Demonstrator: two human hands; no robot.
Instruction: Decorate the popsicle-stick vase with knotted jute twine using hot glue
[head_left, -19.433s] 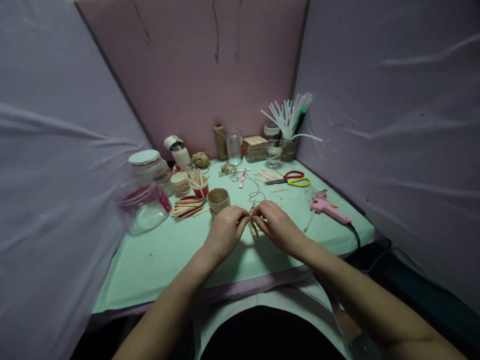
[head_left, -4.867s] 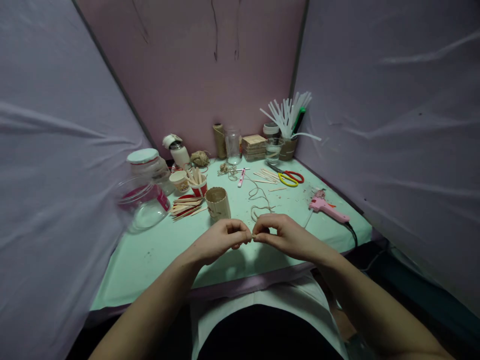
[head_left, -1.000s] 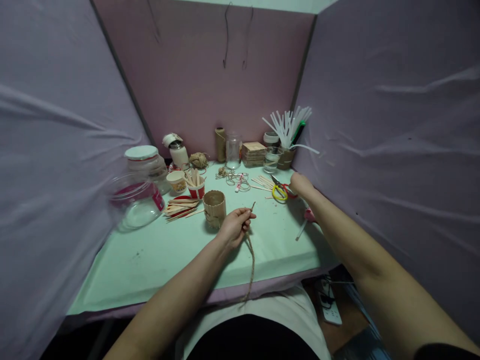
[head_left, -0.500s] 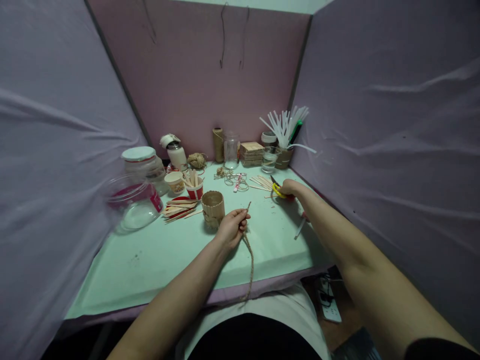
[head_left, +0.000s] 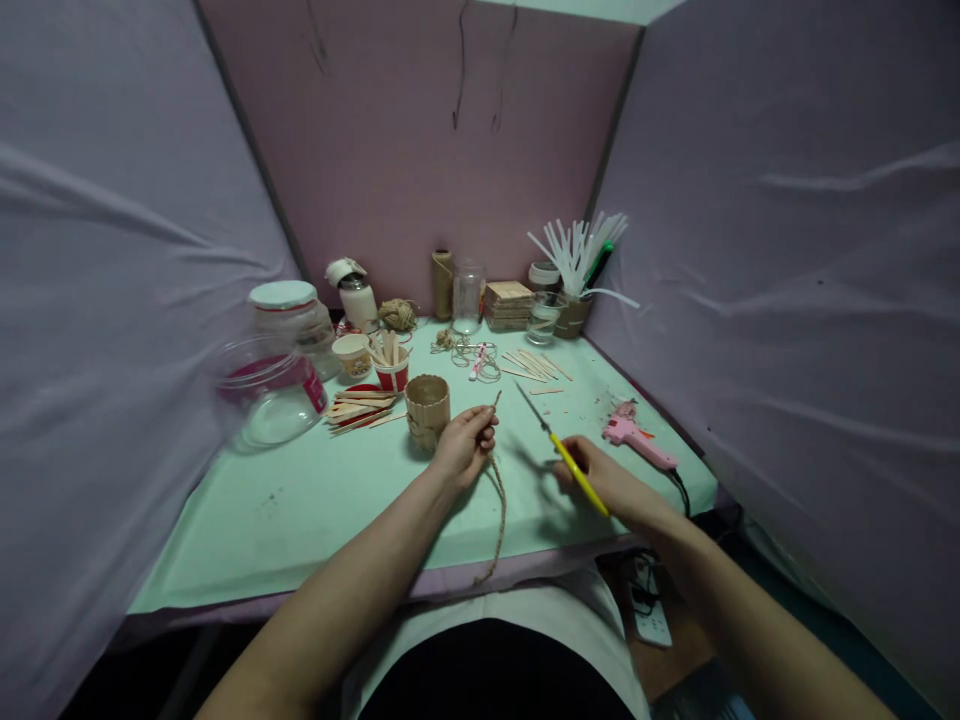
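Note:
My left hand (head_left: pixel 466 445) is closed around a length of braided twine (head_left: pixel 501 510); a short end pokes up past the fingers and the rest hangs down over the table's front edge. Just left of it stands a small round brown pot (head_left: pixel 427 412), apparently covered with wooden sticks. My right hand (head_left: pixel 589 475) grips yellow-handled scissors (head_left: pixel 574 465), raised over the table, with the blades pointing up and to the left toward the twine, apart from it. Part of the grip is hidden behind the scissors' handle.
A pink glue gun (head_left: pixel 637 440) lies at the right with its cord over the edge. Loose wooden sticks (head_left: pixel 534 365) lie mid-table. At left are a clear plastic jar (head_left: pixel 270 400), a red cup of sticks (head_left: pixel 391 372) and a stick pile (head_left: pixel 360 410). White glue sticks (head_left: pixel 574 250) stand behind.
My right hand has picked up the scissors from beside the loose sticks and brought them nearer and lower. The glue gun has come into full view. My left hand still holds the twine.

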